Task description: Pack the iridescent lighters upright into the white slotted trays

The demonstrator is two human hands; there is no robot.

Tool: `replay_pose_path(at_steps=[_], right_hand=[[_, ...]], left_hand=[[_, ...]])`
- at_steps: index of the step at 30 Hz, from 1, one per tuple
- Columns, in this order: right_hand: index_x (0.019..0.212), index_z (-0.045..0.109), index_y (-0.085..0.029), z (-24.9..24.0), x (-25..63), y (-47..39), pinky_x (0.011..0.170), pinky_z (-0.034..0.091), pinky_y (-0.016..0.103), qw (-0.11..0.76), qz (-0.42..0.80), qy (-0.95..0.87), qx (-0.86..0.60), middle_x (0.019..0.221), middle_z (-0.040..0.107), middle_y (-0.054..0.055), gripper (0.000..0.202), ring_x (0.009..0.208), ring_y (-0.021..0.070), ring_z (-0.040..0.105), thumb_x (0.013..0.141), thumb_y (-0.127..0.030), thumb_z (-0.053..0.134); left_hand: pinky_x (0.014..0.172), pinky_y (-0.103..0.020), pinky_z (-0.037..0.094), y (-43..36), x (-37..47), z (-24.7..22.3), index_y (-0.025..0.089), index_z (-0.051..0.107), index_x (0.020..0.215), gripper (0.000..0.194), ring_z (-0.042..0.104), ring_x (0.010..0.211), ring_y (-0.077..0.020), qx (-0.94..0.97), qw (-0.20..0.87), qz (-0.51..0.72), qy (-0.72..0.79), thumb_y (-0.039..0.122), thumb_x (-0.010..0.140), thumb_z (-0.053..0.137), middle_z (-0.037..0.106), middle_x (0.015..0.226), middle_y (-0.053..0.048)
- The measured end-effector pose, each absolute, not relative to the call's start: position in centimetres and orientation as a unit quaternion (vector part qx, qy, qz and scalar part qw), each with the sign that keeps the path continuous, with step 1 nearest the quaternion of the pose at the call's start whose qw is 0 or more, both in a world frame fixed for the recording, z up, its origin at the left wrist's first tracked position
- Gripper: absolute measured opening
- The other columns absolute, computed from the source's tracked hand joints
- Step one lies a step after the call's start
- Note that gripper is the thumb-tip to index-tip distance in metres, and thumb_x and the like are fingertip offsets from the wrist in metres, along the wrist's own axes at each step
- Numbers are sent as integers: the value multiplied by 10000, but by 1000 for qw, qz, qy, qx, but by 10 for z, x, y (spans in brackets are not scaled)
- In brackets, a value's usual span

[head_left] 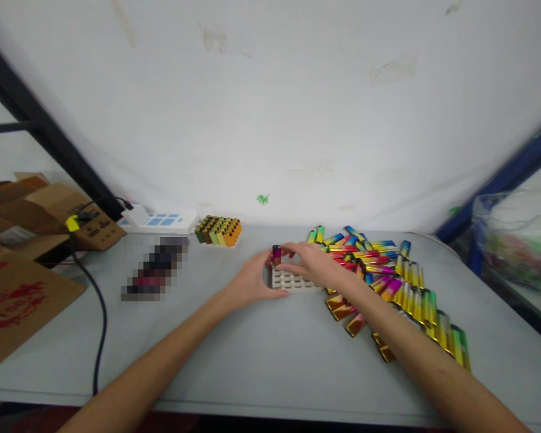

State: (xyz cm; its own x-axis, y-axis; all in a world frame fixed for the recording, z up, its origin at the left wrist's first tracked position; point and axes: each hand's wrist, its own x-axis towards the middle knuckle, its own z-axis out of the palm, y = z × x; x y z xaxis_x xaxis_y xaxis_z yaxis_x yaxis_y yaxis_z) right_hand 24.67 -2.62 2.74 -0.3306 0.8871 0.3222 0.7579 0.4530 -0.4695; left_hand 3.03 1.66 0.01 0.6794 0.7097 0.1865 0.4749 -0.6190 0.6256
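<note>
A white tray with rows of slots lies on the grey table in front of me. My left hand is curved around the tray's left end, its fingers wrapped on the edge. One dark red and purple shiny tube stands upright at the tray's back left corner. The fingers of my right hand are closed at that tube, over the back of the tray. Many shiny multicoloured tubes lie in a loose pile right of the tray, partly behind my right forearm.
A block of upright gold-topped tubes stands at the back left, beside a white power strip. Cardboard boxes and a black cable are at the left. A clear plastic bag is at the far right.
</note>
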Motion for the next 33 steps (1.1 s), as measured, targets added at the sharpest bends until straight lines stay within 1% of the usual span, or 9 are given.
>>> replay_pose_path(at_steps=[3, 5, 10, 13, 17, 21, 26, 29, 33], right_hand=[[1293, 655, -211, 39, 278, -41, 916, 537, 390, 338, 129, -770, -526, 1160, 766, 108, 368, 1022, 245, 719, 979, -402, 673], [1158, 719, -220, 47, 305, -51, 903, 545, 401, 354, 120, -741, -557, 1114, 780, 96, 253, 981, 246, 726, 986, -388, 641], [958, 756, -222, 53, 353, -75, 781, 538, 366, 254, 162, -755, -582, 990, 780, 76, 231, 852, 237, 714, 950, -424, 645], [921, 748, -220, 51, 363, -89, 713, 511, 341, 184, 197, -746, -609, 905, 757, 65, 268, 780, 227, 682, 915, -477, 672], [985, 740, -204, 44, 365, -99, 772, 508, 335, 122, 229, -741, -619, 991, 748, 84, 314, 879, 243, 681, 875, -496, 711], [958, 695, -198, 36, 363, -98, 783, 491, 344, 96, 215, -751, -617, 1015, 729, 88, 256, 884, 243, 666, 910, -448, 670], [1150, 623, -208, 43, 352, -100, 740, 489, 336, 174, 171, -740, -627, 983, 747, 77, 318, 828, 229, 671, 1029, -482, 518], [1295, 614, -221, 49, 339, -99, 863, 507, 373, 251, 125, -734, -618, 1180, 747, 107, 380, 991, 256, 700, 1068, -469, 439], [1282, 662, -233, 44, 317, -94, 970, 492, 397, 343, 128, -723, -586, 1279, 727, 97, 354, 1119, 262, 683, 1068, -424, 455]], left_hand=[[1018, -464, 519, 17, 30, -1, 179, 599, 1250, 778, 665, 1116, -343, 875, 262, 210, 349, 476, 612, 931, 701, 1209, -115], [1047, -472, 507, 18, 30, -2, 174, 602, 1246, 778, 658, 1140, -352, 874, 258, 210, 354, 497, 615, 923, 695, 1229, -125], [1029, -471, 517, 19, 31, -2, 181, 610, 1195, 719, 655, 1114, -348, 876, 242, 219, 356, 535, 639, 897, 691, 1199, -121], [979, -447, 531, 21, 31, 0, 174, 614, 1144, 689, 657, 1066, -330, 881, 240, 216, 345, 556, 641, 889, 682, 1134, -101], [941, -439, 533, 24, 30, 1, 171, 613, 1133, 727, 652, 1025, -319, 881, 255, 203, 342, 574, 603, 906, 674, 1093, -87], [979, -446, 516, 26, 27, 5, 166, 607, 1187, 722, 644, 1063, -321, 887, 261, 193, 328, 540, 641, 895, 669, 1152, -100], [920, -419, 542, 28, 24, 6, 177, 614, 1191, 682, 655, 1008, -295, 892, 251, 183, 328, 515, 662, 881, 678, 1137, -83], [882, -404, 551, 29, 23, 4, 181, 611, 1220, 716, 661, 1003, -296, 894, 243, 184, 329, 529, 655, 882, 681, 1163, -90], [877, -396, 552, 30, 22, 3, 179, 607, 1223, 717, 661, 1006, -296, 900, 223, 179, 328, 555, 673, 872, 671, 1175, -97]])
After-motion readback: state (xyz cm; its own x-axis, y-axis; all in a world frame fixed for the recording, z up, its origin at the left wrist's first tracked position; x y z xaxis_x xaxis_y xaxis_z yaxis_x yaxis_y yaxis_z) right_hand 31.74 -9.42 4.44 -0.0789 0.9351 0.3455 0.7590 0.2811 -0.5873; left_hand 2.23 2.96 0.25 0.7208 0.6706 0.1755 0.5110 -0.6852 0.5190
